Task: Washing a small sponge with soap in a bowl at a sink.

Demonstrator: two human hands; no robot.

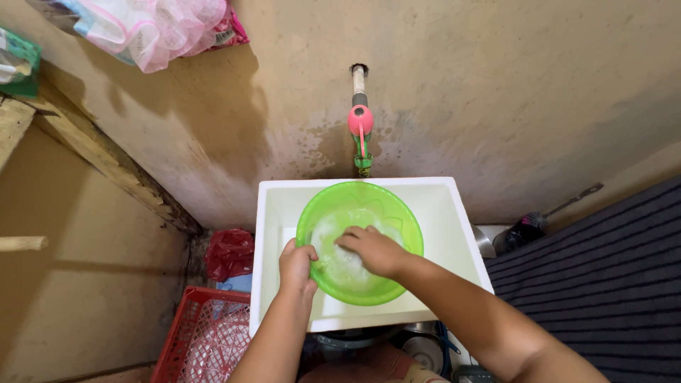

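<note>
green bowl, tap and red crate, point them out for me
green bowl (397,206), head view, bare far rim
tap (360,122), head view, pink handle
red crate (206,340), head view, mesh side

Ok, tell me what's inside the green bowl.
The green bowl holds soapy, foamy water. The right hand is pressed into it, hiding whatever lies beneath; the left hand grips the rim.

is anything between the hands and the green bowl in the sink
Nothing visible. The left hand already grips the rim of the green bowl, and the right hand rests inside it on the soapy surface. The bowl sits in the white sink below the pink tap, which hangs clear above it.
</note>
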